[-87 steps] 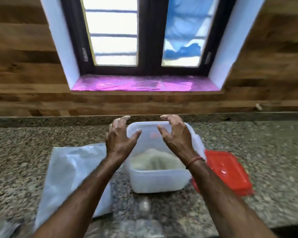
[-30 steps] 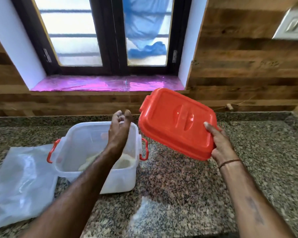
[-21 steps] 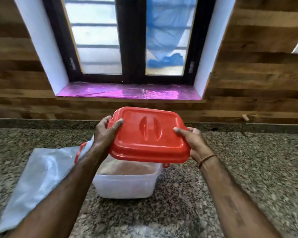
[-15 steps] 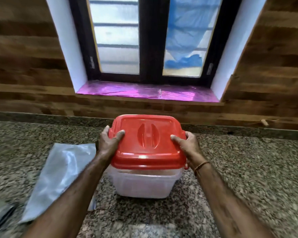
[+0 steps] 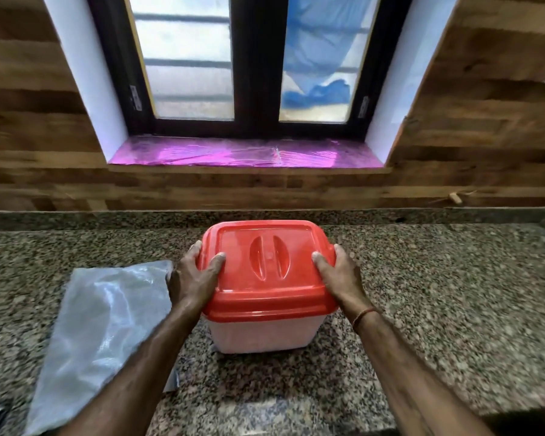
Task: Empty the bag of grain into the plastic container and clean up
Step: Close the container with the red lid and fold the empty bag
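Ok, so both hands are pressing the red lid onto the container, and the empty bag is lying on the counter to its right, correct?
Not quite. The head view shows the empty bag lying to the container's left, beside the left hand. The rest holds: that hand and the right hand press the red lid down, on the counter.

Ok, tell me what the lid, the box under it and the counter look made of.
Lid: glossy red plastic, moulded grip ridges.
Box: translucent whitish plastic, probably; light passes through.
Counter: speckled polished stone, likely granite.
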The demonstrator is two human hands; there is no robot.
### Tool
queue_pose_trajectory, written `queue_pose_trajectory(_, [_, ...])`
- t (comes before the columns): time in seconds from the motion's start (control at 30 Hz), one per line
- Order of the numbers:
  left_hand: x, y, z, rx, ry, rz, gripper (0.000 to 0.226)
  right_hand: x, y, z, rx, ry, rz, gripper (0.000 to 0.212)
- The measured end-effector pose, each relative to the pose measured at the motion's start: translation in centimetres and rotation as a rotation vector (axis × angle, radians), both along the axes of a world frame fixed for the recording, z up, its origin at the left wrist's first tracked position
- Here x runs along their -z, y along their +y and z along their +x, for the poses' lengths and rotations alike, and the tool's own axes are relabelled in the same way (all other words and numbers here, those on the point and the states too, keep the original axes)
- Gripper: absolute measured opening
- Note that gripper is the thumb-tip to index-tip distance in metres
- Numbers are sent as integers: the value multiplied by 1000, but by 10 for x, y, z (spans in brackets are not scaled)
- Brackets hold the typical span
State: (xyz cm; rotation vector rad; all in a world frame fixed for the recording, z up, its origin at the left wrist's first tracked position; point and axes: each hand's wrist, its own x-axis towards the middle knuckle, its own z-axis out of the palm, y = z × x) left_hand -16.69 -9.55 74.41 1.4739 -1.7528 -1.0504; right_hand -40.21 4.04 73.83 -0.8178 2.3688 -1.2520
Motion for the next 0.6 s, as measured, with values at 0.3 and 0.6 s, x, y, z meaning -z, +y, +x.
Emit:
queue_pose_trajectory(0.3, [-1, 8, -9, -33, -78, -48, 73, 1, 8, -15, 2, -526, -113, 68])
queue_pose_trajectory(0.6, [-2, 1, 3, -134, -28, 110, 86, 7, 3, -13, 164, -306, -79, 84])
